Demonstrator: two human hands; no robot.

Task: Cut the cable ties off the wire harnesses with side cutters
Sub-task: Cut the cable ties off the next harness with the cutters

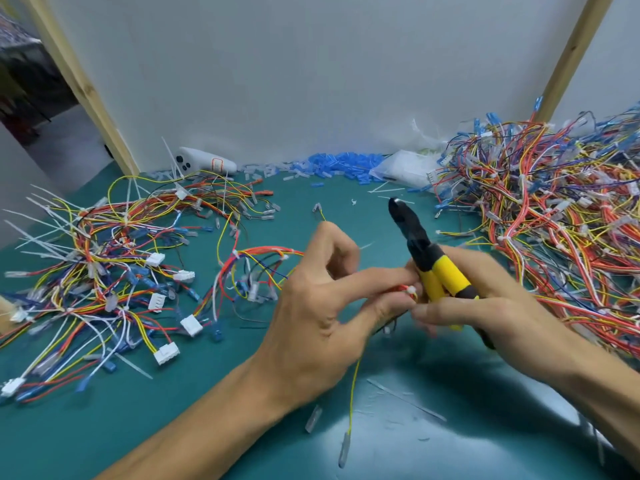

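Two hands meet over the middle of the green mat (173, 410). I have the left hand (322, 306) pinching a harness (263, 268) between thumb and fingertips, right at a white tie (411, 291) that binds its red and yellow wires. The rest of that harness loops off to the left onto the mat, and one yellow wire (353, 393) hangs down from the pinch toward me.

The right hand (485, 306) is curled round the yellow handles of the cutters (415, 244). Their black head points up and away, above the tie and not on it, with the jaws closed as far as I can tell. The right fingertips sit just beside the tie; whether they touch it I cannot tell.

A left pile (97, 271) of harnesses with long white tie tails lies near, and a bigger right pile (554, 220) heaps against the wall (311, 81). Blue sleeves (346, 164) lie along the wall's foot.
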